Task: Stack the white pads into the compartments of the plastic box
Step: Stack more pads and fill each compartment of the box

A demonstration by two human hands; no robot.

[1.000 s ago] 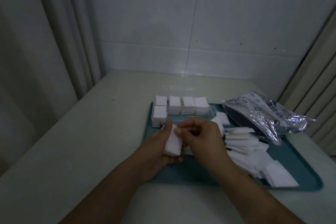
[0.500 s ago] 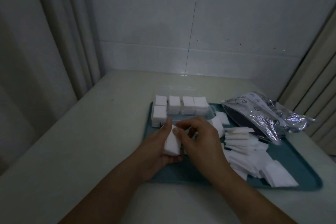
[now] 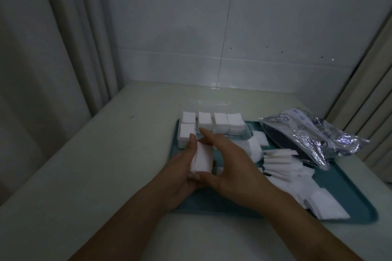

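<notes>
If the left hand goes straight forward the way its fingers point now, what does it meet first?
Probably the filled front-left compartment of the plastic box: the left hand, holding a pad stack, points there; depth is unclear.

Dim, tiled utility or clinic-like room

White glossy wall tiles (image 3: 265, 34), pale curtains (image 3: 53, 48) at both sides, a plain counter (image 3: 106, 165) and 1 teal tray (image 3: 350, 184) suggest it; exact kind unclear.

A teal tray (image 3: 350, 178) sits on the pale table (image 3: 106, 154). A crinkled silver foil bag (image 3: 307, 133) lies across the tray's far right corner. Curtains (image 3: 53, 48) hang left.
</notes>
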